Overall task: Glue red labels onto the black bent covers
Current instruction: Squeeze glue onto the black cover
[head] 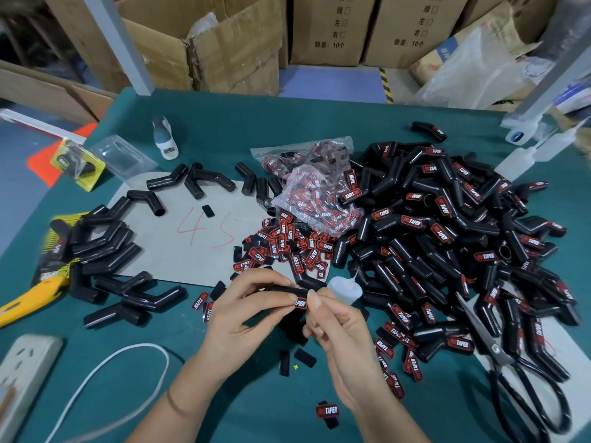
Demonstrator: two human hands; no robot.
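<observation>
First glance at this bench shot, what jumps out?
The big heap of labelled covers filling the right half of the green table, next to a spill of loose red labels at centre below a clear bag. In the foreground, the left hand grips one cover while the right hand pinches a label against its end. Unlabelled covers sit far left.

Two hands (243, 305) worked over the table. One pair of scissors (511, 362), one yellow knife (28, 302), one power strip (25, 372) and two clear bags of red labels (319, 193) lay there; the black bent covers (447, 238) and loose labels (281, 244) were too many to count.
</observation>
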